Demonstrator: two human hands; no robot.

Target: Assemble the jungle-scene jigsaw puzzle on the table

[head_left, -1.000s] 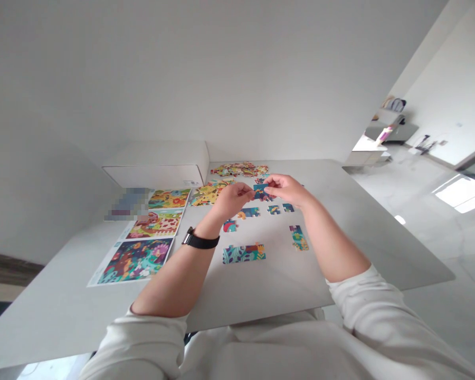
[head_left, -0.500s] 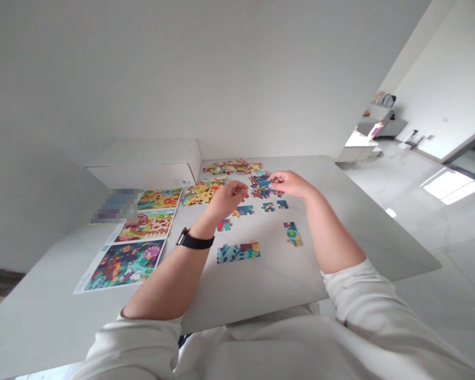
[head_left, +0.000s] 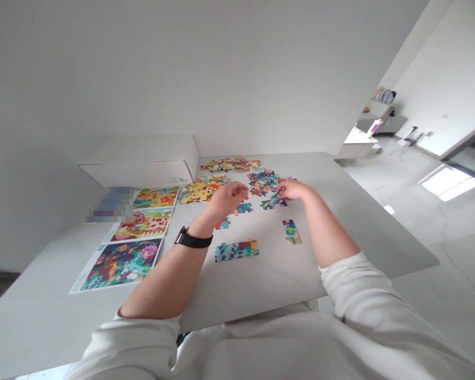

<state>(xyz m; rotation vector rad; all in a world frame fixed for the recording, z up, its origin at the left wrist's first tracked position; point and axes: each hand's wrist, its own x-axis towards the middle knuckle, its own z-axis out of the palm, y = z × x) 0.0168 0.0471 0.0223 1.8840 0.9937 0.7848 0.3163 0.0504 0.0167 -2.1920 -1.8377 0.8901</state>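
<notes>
My right hand (head_left: pixel 293 189) is closed, fingertips pinched on a dark blue jigsaw piece (head_left: pixel 276 200) low over the table. This piece lies against other small blue pieces, just in front of the heap of dark blue and purple pieces (head_left: pixel 261 181). My left hand (head_left: pixel 230 197) hovers with curled fingers beside the yellow heap of pieces (head_left: pixel 201 191); whatever its fingertips hold, if anything, is hidden. Below it lie a blue joined pair (head_left: pixel 243 208) and a red and teal piece (head_left: pixel 222 224). Nearer me rest a joined teal strip (head_left: pixel 236 250) and a joined purple-green section (head_left: pixel 292 232).
Three printed picture sheets (head_left: pixel 122 264) lie at the left. Behind them stands a white box (head_left: pixel 138 166) by the wall. Another heap of colourful pieces (head_left: pixel 231 164) is at the back. The table's right edge slants toward the tiled floor (head_left: pixel 451 221).
My right hand has moved down from the dark blue heap, bringing a piece to the small blue pieces in front. My left hand has stayed nearly still.
</notes>
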